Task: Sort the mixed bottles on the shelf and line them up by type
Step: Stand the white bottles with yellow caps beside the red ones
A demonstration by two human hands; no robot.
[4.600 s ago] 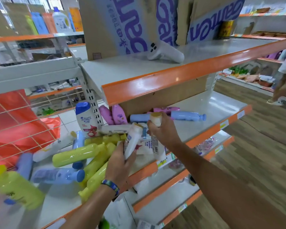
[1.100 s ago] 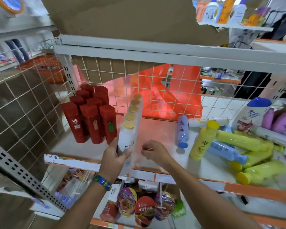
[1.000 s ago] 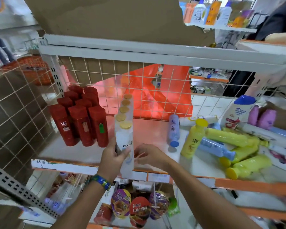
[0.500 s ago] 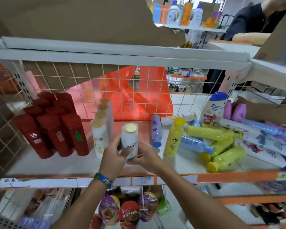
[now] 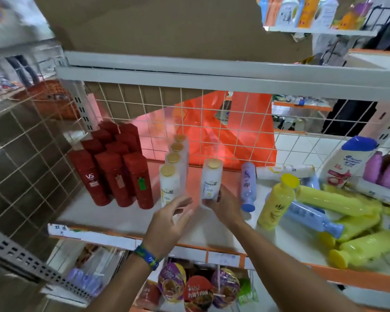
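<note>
Nearest, at the bottom of the frame, round foil-lidded snack cups sat on a lower level, under the two forearms, the left one wearing a blue-green woven wristband. Above them ran the white metal shelf with an orange front edge.

Over its front middle, the left hand was loose, fingers spread and holding nothing, just before the front bottle of a row of white gold-capped shampoo bottles; blur hid whether it touched. Just right of it, the right hand gripped the base of a single white gold-capped Pantene bottle, upright and beside that row.

Left of the row stood a block of tall red shampoo bottles. Right of the held bottle lay a lavender bottle with a blue cap, then an upright yellow bottle with a yellow cap, and beyond that a heap of lying yellow bottles mixed with pale blue ones at the right edge.

Farther back on the right stood a white bottle with a blue cap. Behind everything rose a cream wire-mesh panel, an orange plastic sheet showing through it, and brown cardboard filled the top.
</note>
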